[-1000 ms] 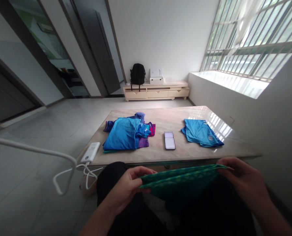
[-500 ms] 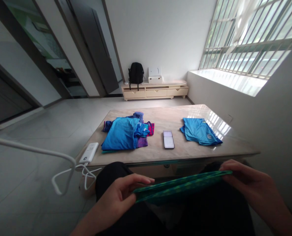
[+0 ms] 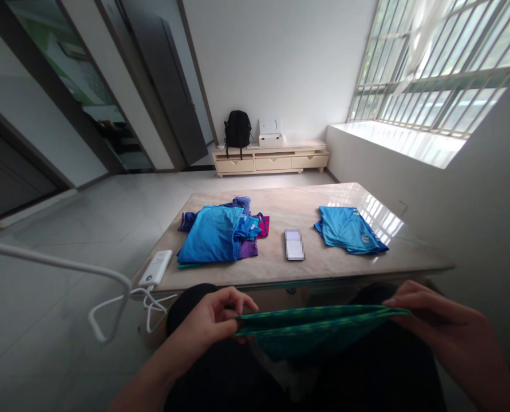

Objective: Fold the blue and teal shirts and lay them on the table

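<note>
A green garment (image 3: 319, 329) is stretched between my two hands above my lap, its upper edges running nearly level. My left hand (image 3: 222, 315) pinches its left end between thumb and fingers. At the opposite end, my right hand (image 3: 422, 312) grips the corner with the fingers closed over it. The cloth's lower part hangs down in shadow between my knees, so I cannot tell which kind of garment it is. Beyond it, on the table, lie a pile of blue and purple clothes (image 3: 212, 234) and folded blue shorts (image 3: 349, 229).
On the marble-topped table (image 3: 276, 200) a phone (image 3: 294, 245) lies between the clothes. A white power bank (image 3: 157, 268) with a white cable (image 3: 151, 309) rests at the left edge. Behind stand a low cabinet (image 3: 274, 164), a black backpack (image 3: 238, 130) and a white box (image 3: 271, 139).
The garment's left end has risen a little, so it now hangs more level and its layers are further apart. My left hand's fingers have curled in more.
</note>
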Motion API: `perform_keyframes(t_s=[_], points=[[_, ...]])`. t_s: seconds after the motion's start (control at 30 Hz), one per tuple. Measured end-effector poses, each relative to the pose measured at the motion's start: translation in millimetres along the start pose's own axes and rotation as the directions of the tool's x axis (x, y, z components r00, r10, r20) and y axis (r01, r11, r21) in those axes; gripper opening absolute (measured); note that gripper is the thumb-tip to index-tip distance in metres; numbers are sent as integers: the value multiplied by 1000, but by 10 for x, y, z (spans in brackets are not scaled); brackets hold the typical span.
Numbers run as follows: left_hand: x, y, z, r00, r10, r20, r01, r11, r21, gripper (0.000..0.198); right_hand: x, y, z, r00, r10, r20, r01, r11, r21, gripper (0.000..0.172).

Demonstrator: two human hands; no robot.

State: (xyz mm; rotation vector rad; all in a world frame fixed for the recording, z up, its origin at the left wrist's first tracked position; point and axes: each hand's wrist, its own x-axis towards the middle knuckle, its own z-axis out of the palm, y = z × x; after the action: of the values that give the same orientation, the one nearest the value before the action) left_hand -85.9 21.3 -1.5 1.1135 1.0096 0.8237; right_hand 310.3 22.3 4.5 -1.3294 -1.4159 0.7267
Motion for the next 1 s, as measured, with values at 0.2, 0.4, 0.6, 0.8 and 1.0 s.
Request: perform_keyframes(t_s=[0.2, 0.4, 0.6, 0.8, 1.0], points=[[10, -135, -18, 998, 58, 37, -48, 971, -234, 23, -11, 5, -28, 999, 33, -31, -32, 999, 10, 24], [0, -98, -33, 987, 148, 67, -147, 989, -15, 9, -12, 41, -37, 996, 59, -69, -58, 998, 10, 25], [73, -228, -42, 973, 229, -2, -224, 956, 189, 22, -23, 50, -25, 995, 66, -80, -61, 996, 63, 23], [127, -366, -5, 795, 600, 87, -497, 563, 660, 21, -33, -1, -10, 996, 79, -42, -74, 992, 99, 20], [105, -402, -61, 633, 762, 135, -546, 316, 776, 23, -35, -32, -12, 993, 97, -68, -89, 990, 106, 19]])
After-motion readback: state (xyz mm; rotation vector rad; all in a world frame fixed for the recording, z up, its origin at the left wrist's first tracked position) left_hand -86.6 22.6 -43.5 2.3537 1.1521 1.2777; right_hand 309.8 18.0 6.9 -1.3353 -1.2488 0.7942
